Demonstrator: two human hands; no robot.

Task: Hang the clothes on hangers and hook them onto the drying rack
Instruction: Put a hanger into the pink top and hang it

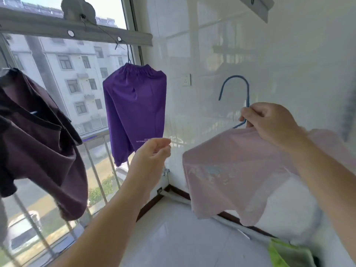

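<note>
We count three garments. Two hang from the drying rack (77, 28): dark maroon clothing (38, 135) and purple trousers (134, 108), whose small white print is unreadable. Our right hand (269, 124) pinches the blue hanger (238, 93) carrying the pink shirt (231, 170), away from the rack. Our left hand (152, 155) is loosely curled, holding nothing.

R hand (269, 122) grips blue hanger (236, 89) w/ pink shirt (231, 170); L hand (152, 153) free.

Three garments (134, 110), two visible blue hangers (236, 97), one rack bar (77, 29), two hands (152, 153).
</note>
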